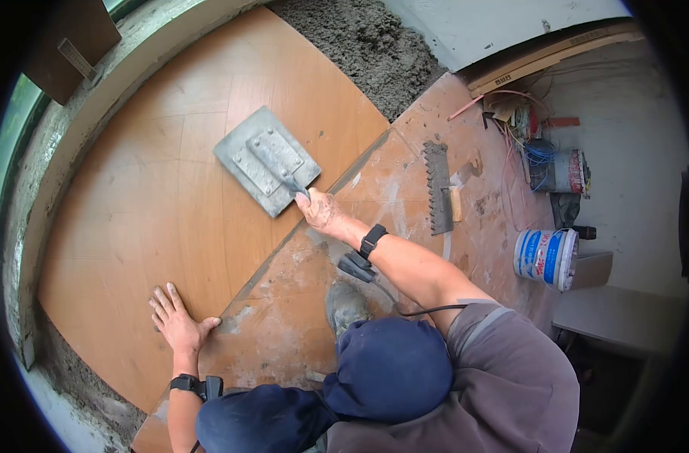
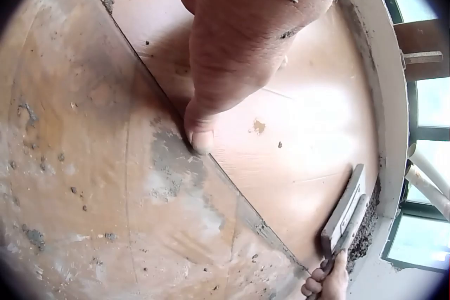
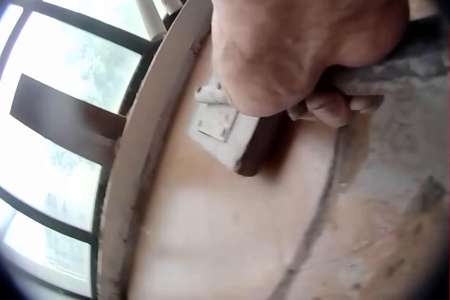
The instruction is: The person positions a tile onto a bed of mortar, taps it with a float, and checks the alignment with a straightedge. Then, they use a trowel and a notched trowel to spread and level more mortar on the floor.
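My right hand (image 1: 323, 214) grips the handle of a flat grey tile tamper (image 1: 265, 160), whose square board has a riveted plate on top. In the head view the board overlaps the large wood-look tile (image 1: 163, 204) near the seam. My left hand (image 1: 180, 323) lies with fingers spread on the same tile's near end. In the left wrist view, the thumb of that left hand (image 2: 239, 47) presses at the seam between this tile and the dusty tile beside it. The right wrist view shows the right hand (image 3: 302, 40) partly hiding the tamper (image 3: 228, 135).
A notched trowel (image 1: 439, 189) with a wooden handle lies on the dusty tiles (image 1: 390, 196). Rough grey mortar (image 1: 359, 53) borders the far end. A curved window ledge (image 1: 65, 143) runs along the left. A white-and-blue bucket (image 1: 544, 257) and cables stand at right.
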`<move>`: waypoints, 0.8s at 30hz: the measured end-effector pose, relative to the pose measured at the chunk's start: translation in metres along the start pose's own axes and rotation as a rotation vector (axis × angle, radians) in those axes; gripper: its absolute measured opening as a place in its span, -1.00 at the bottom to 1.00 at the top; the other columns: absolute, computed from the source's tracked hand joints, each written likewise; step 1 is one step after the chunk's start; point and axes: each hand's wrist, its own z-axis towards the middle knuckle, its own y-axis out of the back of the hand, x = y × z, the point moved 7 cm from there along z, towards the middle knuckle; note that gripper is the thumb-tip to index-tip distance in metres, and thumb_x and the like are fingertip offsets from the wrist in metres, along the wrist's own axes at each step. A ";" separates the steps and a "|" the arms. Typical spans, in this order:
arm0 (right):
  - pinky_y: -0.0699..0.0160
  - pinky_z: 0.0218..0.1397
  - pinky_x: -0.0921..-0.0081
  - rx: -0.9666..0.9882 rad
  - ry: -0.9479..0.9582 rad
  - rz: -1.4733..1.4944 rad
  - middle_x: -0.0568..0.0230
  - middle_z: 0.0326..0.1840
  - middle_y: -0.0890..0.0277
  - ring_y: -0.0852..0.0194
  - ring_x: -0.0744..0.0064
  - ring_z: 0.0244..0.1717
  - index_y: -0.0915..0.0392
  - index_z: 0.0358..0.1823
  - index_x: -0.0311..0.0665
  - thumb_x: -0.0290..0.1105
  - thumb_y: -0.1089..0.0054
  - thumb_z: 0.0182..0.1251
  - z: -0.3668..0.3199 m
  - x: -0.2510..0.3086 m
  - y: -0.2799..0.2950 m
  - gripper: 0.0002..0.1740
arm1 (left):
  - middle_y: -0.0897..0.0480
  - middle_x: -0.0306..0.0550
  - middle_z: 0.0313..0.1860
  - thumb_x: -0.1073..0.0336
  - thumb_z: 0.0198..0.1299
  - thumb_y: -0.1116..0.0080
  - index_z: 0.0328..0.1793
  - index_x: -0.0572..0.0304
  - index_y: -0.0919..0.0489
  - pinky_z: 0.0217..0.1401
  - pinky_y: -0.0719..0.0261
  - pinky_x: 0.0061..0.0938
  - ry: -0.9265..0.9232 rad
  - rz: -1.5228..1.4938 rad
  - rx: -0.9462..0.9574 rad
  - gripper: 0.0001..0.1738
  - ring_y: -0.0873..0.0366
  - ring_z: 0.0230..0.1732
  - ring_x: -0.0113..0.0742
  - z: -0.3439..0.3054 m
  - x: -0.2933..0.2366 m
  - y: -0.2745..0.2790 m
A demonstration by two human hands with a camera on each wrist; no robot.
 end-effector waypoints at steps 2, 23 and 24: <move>-0.48 -0.18 0.00 0.014 -0.097 -0.013 -0.36 -0.38 -0.52 -0.51 -0.35 -0.23 -0.44 -0.36 -0.43 0.05 0.13 0.44 0.023 -0.007 0.005 -0.42 | 0.12 0.22 0.58 -0.13 -0.46 -0.58 0.59 0.17 0.12 0.55 0.14 0.03 -0.008 0.012 0.017 0.49 0.23 0.58 0.22 -0.001 -0.002 0.002; -0.40 -0.31 0.22 0.091 -0.260 0.489 0.12 -0.59 -0.38 -0.35 0.17 -0.47 -0.43 -0.36 -0.40 0.18 0.14 0.42 -0.016 -0.039 -0.020 -0.35 | 0.11 0.18 0.59 -0.07 -0.32 -0.57 0.60 0.09 0.17 0.48 0.05 0.20 -0.017 -0.194 -0.074 0.43 0.13 0.53 0.35 0.013 0.051 -0.013; -0.40 -0.31 0.22 0.077 -0.270 0.503 0.12 -0.59 -0.38 -0.35 0.17 -0.47 -0.43 -0.36 -0.40 0.18 0.14 0.42 -0.017 -0.039 -0.021 -0.35 | 0.14 0.23 0.58 -0.04 -0.30 -0.57 0.60 0.06 0.21 0.49 0.06 0.18 0.086 -0.186 -0.068 0.43 0.14 0.52 0.40 0.014 0.067 -0.011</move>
